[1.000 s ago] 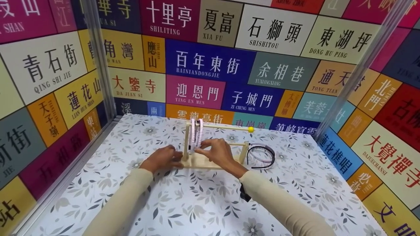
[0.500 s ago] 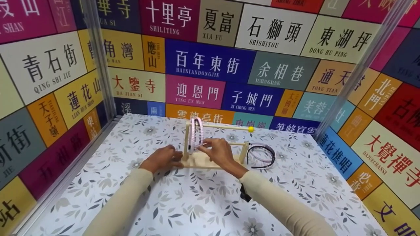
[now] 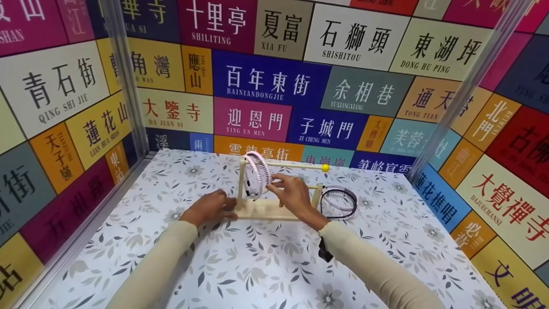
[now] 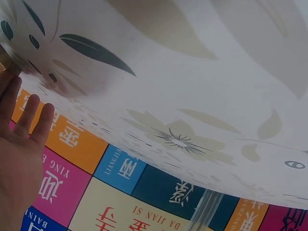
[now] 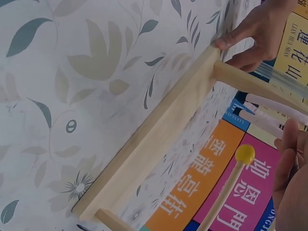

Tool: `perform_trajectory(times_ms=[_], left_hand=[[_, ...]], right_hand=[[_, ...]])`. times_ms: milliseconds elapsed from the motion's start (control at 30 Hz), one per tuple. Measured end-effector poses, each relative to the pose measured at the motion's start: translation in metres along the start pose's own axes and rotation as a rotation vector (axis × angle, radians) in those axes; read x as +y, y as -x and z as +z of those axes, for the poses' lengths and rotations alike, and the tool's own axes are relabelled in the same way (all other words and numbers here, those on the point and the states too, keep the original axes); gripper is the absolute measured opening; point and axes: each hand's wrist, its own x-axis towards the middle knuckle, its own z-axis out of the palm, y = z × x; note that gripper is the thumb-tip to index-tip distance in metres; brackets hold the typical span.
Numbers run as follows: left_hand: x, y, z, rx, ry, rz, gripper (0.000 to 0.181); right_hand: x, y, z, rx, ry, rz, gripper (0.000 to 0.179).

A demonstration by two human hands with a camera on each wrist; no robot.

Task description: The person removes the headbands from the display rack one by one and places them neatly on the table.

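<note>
A wooden stand has an upper rod tipped by a yellow ball. Pale pink headbands with dark teeth hang on that rod near the left post, slightly slanted. My right hand pinches the lower right part of the nearest headband with thumb and fingers. At the stand's left end my left hand holds the base, its thumb on the near corner and its fingers behind. In the left wrist view, the fingers look fairly straight and the base is mostly out of frame.
A black headband and a pale purple one hang at the right end of the lower rod, by the short right post. The table has a leaf-patterned cover. Sign-covered walls enclose its back and sides.
My right hand has shifted slightly right, and the pink headbands on the upper rod have swung into a slant with their lower ends rightward. The left hand stays at the base.
</note>
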Motion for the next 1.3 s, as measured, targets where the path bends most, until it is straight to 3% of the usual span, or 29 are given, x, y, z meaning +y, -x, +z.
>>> perform_trajectory(times_ms=[133,333,767,1000,1300], left_hand=[[0.000,0.001,0.000,0.015,-0.008,0.022,0.056],[0.004,0.003,-0.001,0.017,0.009,-0.018,0.057],[0.006,0.001,0.000,0.003,-0.012,-0.029,0.057],[0.005,-0.002,0.002,-0.025,-0.001,-0.090,0.059],[0.006,0.000,-0.001,-0.032,0.000,-0.092,0.059]], right_hand=[[0.002,0.000,-0.007,0.023,-0.015,0.027,0.031],[0.007,0.002,-0.020,0.042,-0.017,0.063,0.031],[0.022,0.006,-0.044,0.079,-0.041,0.097,0.034],[0.030,0.010,-0.059,0.105,-0.047,0.117,0.035],[0.042,0.015,-0.080,0.121,-0.040,0.167,0.037]])
